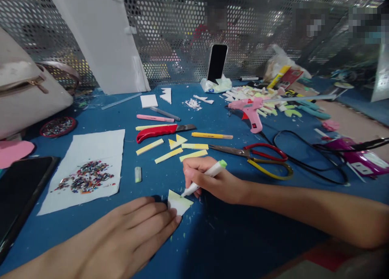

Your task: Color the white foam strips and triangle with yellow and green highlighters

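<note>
My right hand (212, 179) is closed round a white marker pen (216, 169) with a green end. The pen's tip touches a small white triangular piece (180, 206), which has a yellow-green tint along its upper part. My left hand (133, 234) lies flat with fingers stretched out, its fingertips resting on the lower left of that piece. A small pale cap (138, 174) with a green end lies left of the piece. Beyond my right hand are several yellow-edged strips (168, 155) and small yellow-and-white triangles (178, 141).
Scissors (252, 151), a red cutter knife (158, 132) with its blade out, and a pink glue gun (249, 109) lie further back. At left are a paper sheet (100, 149) with glittery bits and a dark phone (27, 190). Black cable (306, 175) loops at right.
</note>
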Motion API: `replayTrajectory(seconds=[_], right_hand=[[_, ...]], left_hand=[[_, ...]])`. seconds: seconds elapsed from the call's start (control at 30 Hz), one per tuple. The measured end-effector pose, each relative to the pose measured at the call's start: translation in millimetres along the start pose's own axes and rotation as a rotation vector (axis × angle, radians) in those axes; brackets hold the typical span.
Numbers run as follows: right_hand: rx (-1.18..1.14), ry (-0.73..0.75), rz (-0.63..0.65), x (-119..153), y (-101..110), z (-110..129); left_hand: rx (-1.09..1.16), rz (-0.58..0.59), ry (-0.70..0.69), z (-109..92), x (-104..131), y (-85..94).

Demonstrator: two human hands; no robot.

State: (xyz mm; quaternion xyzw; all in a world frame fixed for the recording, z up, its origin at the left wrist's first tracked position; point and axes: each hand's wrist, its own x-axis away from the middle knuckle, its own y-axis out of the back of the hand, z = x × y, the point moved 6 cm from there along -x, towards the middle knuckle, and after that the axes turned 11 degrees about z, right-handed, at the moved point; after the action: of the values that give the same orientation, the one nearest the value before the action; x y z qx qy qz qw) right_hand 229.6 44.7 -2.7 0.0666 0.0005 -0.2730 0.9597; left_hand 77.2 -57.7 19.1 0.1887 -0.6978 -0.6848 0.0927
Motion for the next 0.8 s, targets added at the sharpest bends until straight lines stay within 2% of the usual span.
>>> replayTrajectory(seconds=[0.1,0.27,0.4,0.53,0.7,0.8], right_hand=[[-0.014,0.021,0.052,-0.3,-3.0,1.0],[-0.011,0.025,-0.019,-0.3,0.7,1.4],[-0.029,0.016,0.036,-1.9,-2.6,1.0],[-0.049,0.028,-0.024,-2.0,1.2,0.9],[-0.047,-0.008,0.016,-2.5,-1.7,-1.0],[-0.036,0.015,-0.023,-2.5,0.4,0.0]], left_hand=[[-0.005,0.028,-0.005,1.2,1.0,-4.3],[0.024,0.03,-0.002,2.0,3.0,-6.8],[-0.01,0.08,0.004,4.1,4.1,-10.1],[-0.062,0.089,-0.026,4.3,5.1,-10.7],[-0.007,0.095,-0.007,6.1,3.7,-9.4],[0.001,0.088,-0.021,5.8,2.5,-7.8]])
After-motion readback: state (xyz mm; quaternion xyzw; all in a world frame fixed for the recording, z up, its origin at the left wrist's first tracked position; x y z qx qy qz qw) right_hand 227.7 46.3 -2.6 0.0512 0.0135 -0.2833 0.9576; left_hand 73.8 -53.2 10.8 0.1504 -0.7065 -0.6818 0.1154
